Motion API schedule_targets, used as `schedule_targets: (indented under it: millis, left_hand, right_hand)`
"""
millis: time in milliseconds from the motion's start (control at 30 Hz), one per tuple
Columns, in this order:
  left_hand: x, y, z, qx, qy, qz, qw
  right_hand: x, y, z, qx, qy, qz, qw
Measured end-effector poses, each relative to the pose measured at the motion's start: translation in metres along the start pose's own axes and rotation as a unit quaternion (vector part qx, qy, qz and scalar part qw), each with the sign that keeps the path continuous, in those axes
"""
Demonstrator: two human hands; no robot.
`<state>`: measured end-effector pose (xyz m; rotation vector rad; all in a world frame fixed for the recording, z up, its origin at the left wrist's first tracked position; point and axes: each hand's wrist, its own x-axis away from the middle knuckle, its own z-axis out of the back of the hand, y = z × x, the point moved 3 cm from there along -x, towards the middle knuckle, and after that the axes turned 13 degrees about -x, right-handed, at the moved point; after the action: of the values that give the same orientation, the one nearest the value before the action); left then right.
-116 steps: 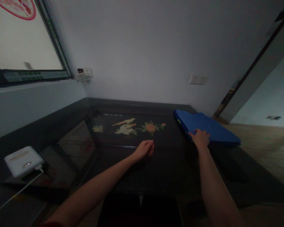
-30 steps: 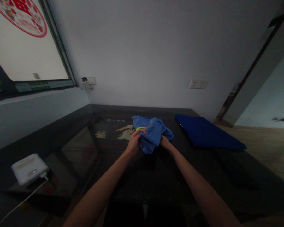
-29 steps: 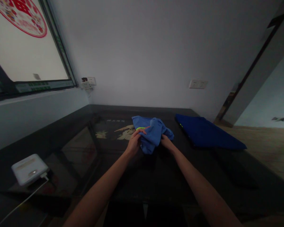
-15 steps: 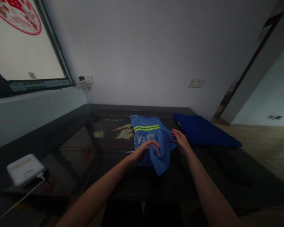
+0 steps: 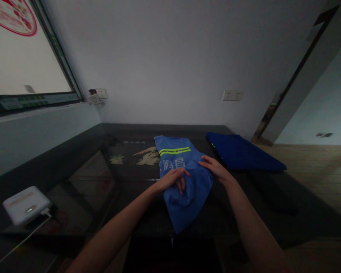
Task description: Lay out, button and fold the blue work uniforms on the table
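Note:
A blue cloth garment (image 5: 191, 195) with a yellow-green stripe and white lettering lies on the dark table, its lower corner hanging toward the near edge. On its left part rests my left hand (image 5: 173, 180), fingers loosely bent and apart. My right hand (image 5: 216, 168) touches the cloth's right edge with its fingers stretched out. Parts of the lettering and cloth are hidden under the left hand.
A folded dark blue cloth (image 5: 244, 153) lies to the right on the dark glossy table (image 5: 136, 204). At the left stands a white box-shaped device (image 5: 27, 204) with a white cable (image 5: 22, 244). A wall (image 5: 159, 68) rises behind the table.
The near part of the garment, bunched before, is now spread wider, its lower corner nearer me and further left. Both hands remain on it; the right fingers have moved slightly left.

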<state>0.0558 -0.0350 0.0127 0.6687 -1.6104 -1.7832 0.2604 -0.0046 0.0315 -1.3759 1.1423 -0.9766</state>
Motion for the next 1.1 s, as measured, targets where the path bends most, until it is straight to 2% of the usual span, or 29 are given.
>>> schedule_targets:
  millis: [100, 200, 233, 300, 400, 467, 567, 633, 667, 800, 933, 1000, 1100]
  left_hand:
    - [-0.004, -0.006, 0.011, 0.044, 0.131, 0.021, 0.990]
    - [-0.007, -0.012, 0.026, 0.020, 0.239, 0.030, 0.970]
    - [-0.008, -0.015, 0.030, -0.017, 0.248, 0.034, 0.968]
    - [-0.013, -0.020, 0.038, -0.109, 0.226, 0.035, 0.967]
    - [-0.020, -0.028, 0.045, -0.195, 0.180, 0.029, 0.964]
    - [-0.022, -0.033, 0.047, -0.192, 0.173, 0.032, 0.965]
    - [-0.021, -0.036, 0.044, -0.152, 0.169, 0.023, 0.973]
    - [-0.019, -0.036, 0.041, -0.130, 0.168, 0.009, 0.977]
    - [-0.019, -0.035, 0.039, -0.121, 0.168, 0.002, 0.978]
    - [-0.020, -0.034, 0.038, -0.090, 0.175, -0.013, 0.980]
    - [-0.023, -0.035, 0.045, -0.051, 0.217, -0.027, 0.975]
    - [-0.023, -0.036, 0.051, -0.014, 0.255, -0.020, 0.967]
    - [-0.018, -0.035, 0.061, 0.082, 0.315, 0.008, 0.945]
  right_hand:
    - [0.004, -0.002, -0.025, 0.048, -0.065, 0.040, 0.996]
    - [0.011, 0.001, -0.056, 0.156, -0.172, 0.108, 0.967]
    - [0.014, 0.004, -0.065, 0.184, -0.206, 0.127, 0.953]
    - [0.019, 0.009, -0.078, 0.215, -0.259, 0.146, 0.930]
    - [0.019, 0.014, -0.084, 0.203, -0.290, 0.141, 0.924]
    - [0.014, 0.015, -0.078, 0.179, -0.251, 0.123, 0.943]
    - [0.002, 0.018, -0.058, 0.172, -0.100, 0.081, 0.977]
    - [-0.001, 0.020, -0.047, 0.207, -0.014, 0.081, 0.975]
    - [-0.002, 0.021, -0.044, 0.228, 0.005, 0.090, 0.969]
    - [-0.003, 0.025, -0.045, 0.276, 0.008, 0.115, 0.954]
    - [-0.005, 0.024, -0.042, 0.295, 0.070, 0.116, 0.946]
    - [-0.007, 0.025, -0.034, 0.285, 0.093, 0.093, 0.949]
    - [-0.014, 0.032, -0.016, 0.204, 0.096, 0.014, 0.974]
